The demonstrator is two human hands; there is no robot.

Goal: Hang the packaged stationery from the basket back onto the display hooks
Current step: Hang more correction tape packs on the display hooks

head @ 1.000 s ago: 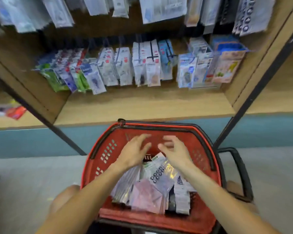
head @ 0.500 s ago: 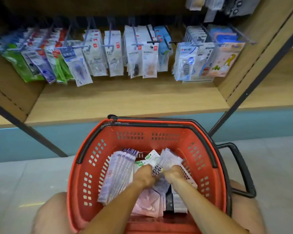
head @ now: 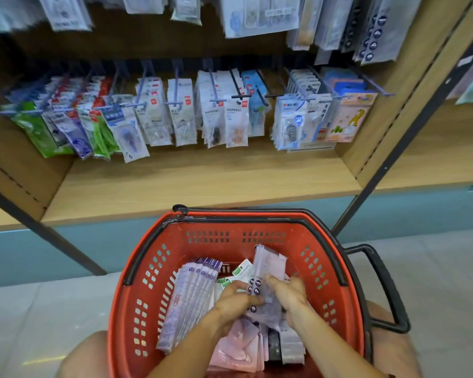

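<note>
A red basket (head: 148,271) stands in front of me, holding several stationery packs. Inside it, my left hand (head: 234,302) and my right hand (head: 286,296) both grip a small stack of clear packs with dark round dots (head: 266,271), tilted up out of the pile. A fanned row of purple-edged packs (head: 191,293) lies at the basket's left, and pink packs (head: 241,347) lie under my wrists. Above, the display hooks (head: 241,88) carry rows of hanging packs.
A wooden shelf board (head: 197,181) runs below the hanging packs. Dark metal uprights (head: 393,156) slant on both sides. More packs hang from an upper row (head: 260,15). The basket's black handle (head: 385,290) sticks out at right. My knees flank the basket on the tiled floor.
Both hands went from hovering over the basket down into it and closed on the dotted packs, which now tilt upward. The view has tipped up a little since half a second ago.
</note>
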